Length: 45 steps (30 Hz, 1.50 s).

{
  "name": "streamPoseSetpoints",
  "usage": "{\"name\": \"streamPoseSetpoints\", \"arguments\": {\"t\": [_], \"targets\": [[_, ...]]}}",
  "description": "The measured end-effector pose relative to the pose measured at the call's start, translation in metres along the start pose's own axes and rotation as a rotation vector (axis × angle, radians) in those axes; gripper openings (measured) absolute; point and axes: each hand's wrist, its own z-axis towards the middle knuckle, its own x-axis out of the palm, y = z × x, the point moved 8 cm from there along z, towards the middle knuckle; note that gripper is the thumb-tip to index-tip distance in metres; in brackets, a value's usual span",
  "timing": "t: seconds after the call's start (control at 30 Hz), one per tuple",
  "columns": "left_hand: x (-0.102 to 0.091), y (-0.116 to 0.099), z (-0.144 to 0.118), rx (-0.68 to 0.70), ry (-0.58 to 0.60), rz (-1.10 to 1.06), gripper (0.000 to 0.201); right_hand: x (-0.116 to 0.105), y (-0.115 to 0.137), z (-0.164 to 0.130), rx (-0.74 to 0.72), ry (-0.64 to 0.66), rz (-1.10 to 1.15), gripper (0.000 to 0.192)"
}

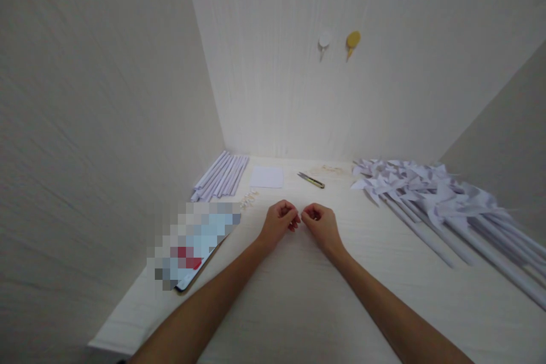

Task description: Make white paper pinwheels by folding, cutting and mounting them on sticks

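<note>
Both forearms reach in from the bottom edge over the pale table [298, 307] and meet at its middle. At their ends the left hand [279, 222] and the right hand [321, 223] rest on the tabletop with fingers curled in narrow, their fingertips nearly touching each other. Something small sits pinched between the fingertips, showing only a reddish speck; it is too small to tell what it is, or which hand grips it. Left of the left forearm, near the table's edge, lies a flat item [194, 244] that is blurred out. Just beyond it, left of the left hand, sits a small heap of pale bits [249, 200]. Farther back on the left lies a bundle of rolled white sticks [220, 176], side by side, and next to them a white paper square [267, 177]. Right of the square lies a cutter [311, 180], and past it a faint scatter of thin pale pieces [326, 170]. Along the right side of the table a pile of white pinwheels [426, 187] lies with its sticks pointing toward the near right. On the back wall hang a white hook [324, 41] and a yellow hook [352, 41].
</note>
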Motion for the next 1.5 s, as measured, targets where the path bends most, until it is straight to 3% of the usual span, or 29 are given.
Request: {"name": "streamPoseSetpoints", "arguments": {"t": [0.2,0.3,0.37,0.43,0.47,0.57,0.73,0.97,1.5], "targets": [[-0.003,0.001,-0.001,0.022,-0.053,0.003,0.015,-0.001,-0.003,0.002,-0.003,-0.007,0.059,0.011],[-0.009,-0.005,0.007,0.052,-0.099,0.119,0.021,-0.004,-0.005,0.003,0.022,-0.035,0.101,0.014],[-0.015,-0.017,0.019,0.096,-0.138,0.376,0.025,-0.007,-0.006,0.004,0.036,-0.062,0.136,0.016],[-0.018,-0.035,0.036,0.174,-0.147,0.905,0.024,-0.009,-0.007,0.005,0.043,-0.074,0.166,0.017],[-0.02,-0.041,0.046,0.183,-0.144,1.009,0.02,-0.009,-0.007,0.005,0.043,-0.074,0.18,0.017],[-0.026,-0.054,0.076,0.187,-0.118,1.2,0.014,-0.008,-0.006,0.005,0.032,-0.073,0.204,0.017],[-0.028,-0.046,0.108,0.072,-0.037,1.437,0.029,-0.007,-0.006,0.004,0.016,-0.064,0.191,0.017],[-0.028,-0.039,0.119,-0.027,-0.026,1.606,0.047,-0.004,-0.004,0.004,0.001,-0.037,0.2,0.017],[-0.029,-0.039,0.124,-0.053,0.058,1.659,0.036,-0.004,-0.003,0.004,-0.017,-0.034,0.181,0.017]]}}
